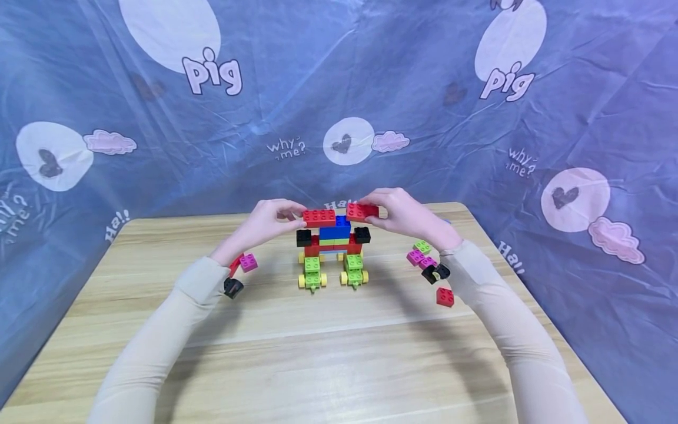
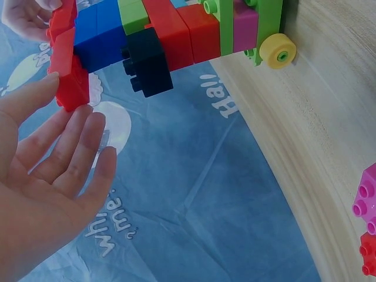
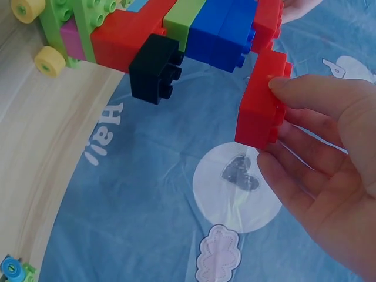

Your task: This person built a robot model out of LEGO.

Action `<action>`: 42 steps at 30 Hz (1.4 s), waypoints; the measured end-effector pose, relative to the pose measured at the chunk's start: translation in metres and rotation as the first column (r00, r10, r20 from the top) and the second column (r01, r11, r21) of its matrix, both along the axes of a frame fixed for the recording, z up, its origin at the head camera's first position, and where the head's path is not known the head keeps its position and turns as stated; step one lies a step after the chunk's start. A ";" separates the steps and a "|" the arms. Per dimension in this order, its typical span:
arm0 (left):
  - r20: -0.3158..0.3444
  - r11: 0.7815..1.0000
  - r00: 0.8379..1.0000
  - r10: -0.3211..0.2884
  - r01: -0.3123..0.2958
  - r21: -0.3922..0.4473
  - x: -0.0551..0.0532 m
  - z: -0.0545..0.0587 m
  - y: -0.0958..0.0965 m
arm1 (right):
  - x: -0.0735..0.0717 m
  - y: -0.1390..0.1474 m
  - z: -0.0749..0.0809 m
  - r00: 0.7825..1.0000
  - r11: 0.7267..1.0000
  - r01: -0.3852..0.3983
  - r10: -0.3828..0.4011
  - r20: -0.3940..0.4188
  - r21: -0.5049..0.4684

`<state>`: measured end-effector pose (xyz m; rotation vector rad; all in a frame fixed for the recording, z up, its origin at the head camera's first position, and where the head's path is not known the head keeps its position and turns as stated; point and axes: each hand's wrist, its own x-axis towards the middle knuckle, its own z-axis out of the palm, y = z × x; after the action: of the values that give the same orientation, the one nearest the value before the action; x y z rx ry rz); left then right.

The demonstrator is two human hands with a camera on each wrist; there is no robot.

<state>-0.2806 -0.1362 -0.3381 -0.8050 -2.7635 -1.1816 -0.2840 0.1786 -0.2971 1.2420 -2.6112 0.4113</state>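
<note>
A structure of building bricks stands mid-table on two green wheeled bases (image 1: 312, 265) with yellow wheels. Blue bricks (image 1: 335, 232) form its upper part, and a black brick (image 2: 148, 61) juts out on each side. Across the top left lies a long red brick (image 1: 319, 218), whose outer end my left hand (image 1: 272, 218) pinches between thumb and fingertips. My right hand (image 1: 399, 213) holds a second red brick (image 3: 261, 100) by its outer part. In the right wrist view this brick hangs tilted, its inner end close to the structure's top; contact there is unclear.
Left of the structure lie a magenta brick (image 1: 248, 262), a red piece and a black piece (image 1: 232, 287). At the right are a lime brick (image 1: 422, 247), magenta bricks (image 1: 415, 257), black pieces (image 1: 442, 271) and a red brick (image 1: 445, 297). A blue printed cloth (image 1: 275, 88) hangs behind the table.
</note>
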 end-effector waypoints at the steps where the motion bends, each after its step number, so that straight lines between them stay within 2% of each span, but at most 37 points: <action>1: -0.001 1.000 1.000 0.000 0.000 0.000 0.000 0.000 0.000 | 0.000 -0.001 0.000 1.000 1.000 -0.006 0.006 0.001 -0.001; 13: 0.003 1.000 1.000 -0.001 0.001 0.006 0.001 0.000 0.000 | -0.003 -0.015 0.000 0.997 0.997 -0.070 0.069 0.020 0.035; 21: -0.021 1.000 1.000 -0.001 0.001 0.006 -0.002 0.001 0.000 | -0.009 -0.017 0.000 0.993 0.993 -0.115 0.115 0.012 0.024; 29: -0.015 1.000 1.000 -0.004 0.004 0.000 0.000 0.002 0.000 | -0.012 -0.019 0.000 0.989 0.989 -0.142 0.141 0.049 0.030; 36: -0.004 1.000 1.000 0.002 -0.002 -0.008 0.000 0.002 0.000 | -0.011 -0.024 -0.004 0.991 0.992 -0.129 0.129 0.034 -0.007; 42: -0.006 1.000 1.000 0.002 -0.002 -0.006 0.001 0.000 0.000 | -0.011 -0.029 -0.008 0.994 0.995 -0.090 0.092 0.056 -0.036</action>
<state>-0.2797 -0.1360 -0.3377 -0.8044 -2.7643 -1.1689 -0.2946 0.1493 -0.3055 1.3618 -2.5899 0.5123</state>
